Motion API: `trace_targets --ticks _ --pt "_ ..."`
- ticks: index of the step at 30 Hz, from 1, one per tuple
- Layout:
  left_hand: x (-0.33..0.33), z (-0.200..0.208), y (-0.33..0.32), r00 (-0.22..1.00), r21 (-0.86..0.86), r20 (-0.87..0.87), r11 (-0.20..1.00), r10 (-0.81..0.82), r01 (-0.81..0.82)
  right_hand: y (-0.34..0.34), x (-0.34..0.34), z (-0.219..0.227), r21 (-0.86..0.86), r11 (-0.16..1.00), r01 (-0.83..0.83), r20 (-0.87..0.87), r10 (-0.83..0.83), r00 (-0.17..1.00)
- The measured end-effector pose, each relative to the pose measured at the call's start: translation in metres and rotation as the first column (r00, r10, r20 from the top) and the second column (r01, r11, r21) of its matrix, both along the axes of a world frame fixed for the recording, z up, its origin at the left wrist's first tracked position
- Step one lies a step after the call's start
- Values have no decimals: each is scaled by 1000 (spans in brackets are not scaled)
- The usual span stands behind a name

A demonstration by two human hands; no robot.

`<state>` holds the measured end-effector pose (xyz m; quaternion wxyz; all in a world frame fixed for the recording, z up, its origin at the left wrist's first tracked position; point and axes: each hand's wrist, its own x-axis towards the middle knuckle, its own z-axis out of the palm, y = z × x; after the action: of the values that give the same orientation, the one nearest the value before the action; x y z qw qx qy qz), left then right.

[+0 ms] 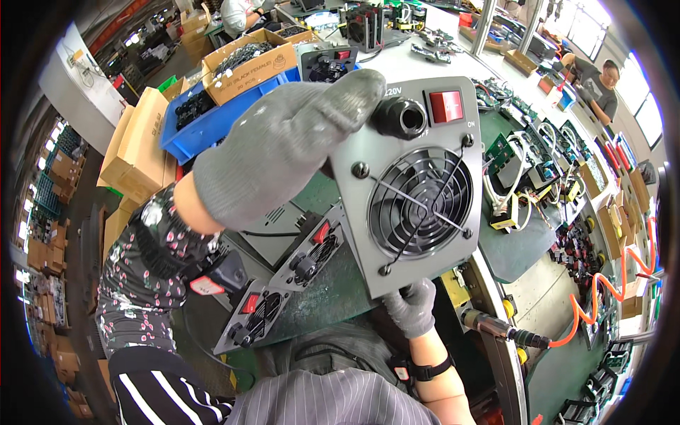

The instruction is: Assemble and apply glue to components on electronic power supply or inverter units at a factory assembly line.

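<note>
Up close in front of me is a grey metal fan panel (pixel 363 205), slightly tilted. On its face are a round black fan grille (pixel 425 205), a red rocker switch (pixel 446 107) and a black cable gland (pixel 405 117). My left hand (pixel 283 145), in a grey glove, is closed on its upper left edge; some fingertips are hidden behind it. Below, my gloved right hand (pixel 413 308) grips the bottom edge, fingers partly hidden. Two similar panels, one (pixel 312 255) behind the other (pixel 256 315), stand on the green bench mat (pixel 340 283) beside my left forearm.
At the far left stand a blue bin (pixel 177 145) and a carton (pixel 248 71) of dark parts. Circuit boards with white cables (pixel 520 163) lie to the right. A power screwdriver (pixel 496 326) with an orange coiled hose (pixel 595 304) is near the bench edge. Another person (pixel 598 88) works far right.
</note>
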<state>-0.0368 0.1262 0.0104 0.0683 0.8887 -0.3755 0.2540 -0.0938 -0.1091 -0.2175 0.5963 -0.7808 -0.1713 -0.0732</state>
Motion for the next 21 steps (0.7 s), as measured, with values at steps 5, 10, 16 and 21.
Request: trace_targets --ticks 5,10,16,21 --pt "-14 4 -4 993 -140 -43 984 -113 106 -4 -3 -17 55 994 -99 7 99 995" --pt "-31 20 -29 993 -267 -119 963 10 -42 -10 6 -47 -272 957 99 385 14 923" --pt "-34 20 -39 763 -675 -591 678 -262 -290 -19 24 -38 -154 986 66 258 -25 966" --pt "-36 31 -44 693 -666 -653 667 -305 -334 -27 30 -29 -49 998 50 123 -44 991"
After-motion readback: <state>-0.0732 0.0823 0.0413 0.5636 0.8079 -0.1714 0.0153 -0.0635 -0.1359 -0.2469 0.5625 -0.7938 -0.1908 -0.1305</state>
